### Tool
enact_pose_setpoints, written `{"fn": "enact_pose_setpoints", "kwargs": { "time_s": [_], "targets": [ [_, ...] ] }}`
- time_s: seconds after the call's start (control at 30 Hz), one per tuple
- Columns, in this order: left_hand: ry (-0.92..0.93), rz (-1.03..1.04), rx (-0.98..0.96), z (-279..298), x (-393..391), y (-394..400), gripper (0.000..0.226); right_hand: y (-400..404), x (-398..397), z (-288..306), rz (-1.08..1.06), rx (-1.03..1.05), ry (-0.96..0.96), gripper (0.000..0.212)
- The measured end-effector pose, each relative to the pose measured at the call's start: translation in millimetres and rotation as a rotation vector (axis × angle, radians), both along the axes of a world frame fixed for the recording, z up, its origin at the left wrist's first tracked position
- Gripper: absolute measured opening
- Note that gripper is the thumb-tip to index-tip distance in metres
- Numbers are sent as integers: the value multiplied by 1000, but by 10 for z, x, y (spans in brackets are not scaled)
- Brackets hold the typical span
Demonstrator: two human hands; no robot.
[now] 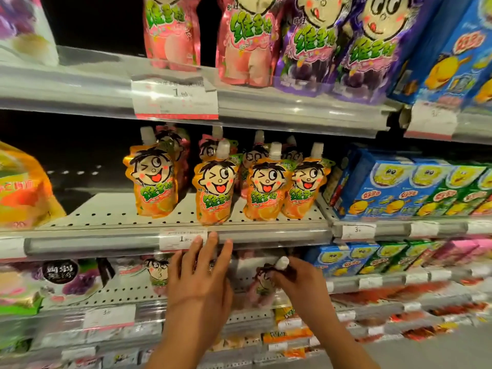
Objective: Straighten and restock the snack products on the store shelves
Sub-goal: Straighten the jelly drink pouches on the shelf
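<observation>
- Right hand (298, 278): fingers curled round the neck of a pink pouch (262, 287), pinching just under its white cap (282, 262); the pouch hangs at 7 o'clock from the fingertips, blurred.
- Left hand (198, 278): fingers straight and slightly spread, tips at 12 o'clock touching the shelf rail (266, 237) beside a price tag (181, 239); it holds nothing.
- The pouch is just right of the left hand, in front of the lower shelf (127, 291).
- Four orange pouches (215, 193) stand upright on the shelf above the rail, pink ones behind.
- Blue boxes (394, 193) at 2 o'clock.
</observation>
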State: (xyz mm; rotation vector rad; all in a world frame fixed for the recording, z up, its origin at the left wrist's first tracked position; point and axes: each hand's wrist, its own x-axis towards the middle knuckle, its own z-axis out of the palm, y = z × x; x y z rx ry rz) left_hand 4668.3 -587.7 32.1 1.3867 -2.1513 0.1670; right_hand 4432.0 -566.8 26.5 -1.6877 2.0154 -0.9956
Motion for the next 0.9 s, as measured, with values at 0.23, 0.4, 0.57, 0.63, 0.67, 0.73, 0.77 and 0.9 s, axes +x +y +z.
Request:
{"fn": "enact_pose_setpoints", "kwargs": {
  "time_s": [0.23, 0.4, 0.57, 0.63, 0.67, 0.73, 0.77, 0.9],
  "targets": [
    [222, -233, -70, 961, -380, 153, 43, 259, -76, 992, 132, -182, 77, 38],
    [335, -326, -19, 1487, -558, 212, 47, 445, -65, 1660, 243, -376, -7, 20],
    [265, -397, -63, 1829, -540, 180, 35, 527, -60, 2078, 300, -504, -5, 37],
    [279, -437, -75, 1987, -493, 158, 35, 519, -67, 2183, 325, -521, 7, 38],
    [276, -447, -110, 2081, -470, 162, 32, 519, -64, 2254, 339, -525, -9, 36],
    [268, -432, -229, 2242, -416, 139, 25, 531, -69, 2446, 332, -577, -40, 34],
    [266, -417, -274, 2306, -383, 113, 25, 525, -90, 2560, 306, -626, -54, 33],
    [274, -345, -338, 2443, -182, -47, 27, 388, -261, 3055, 172, -843, -39, 33]
  ]
}}
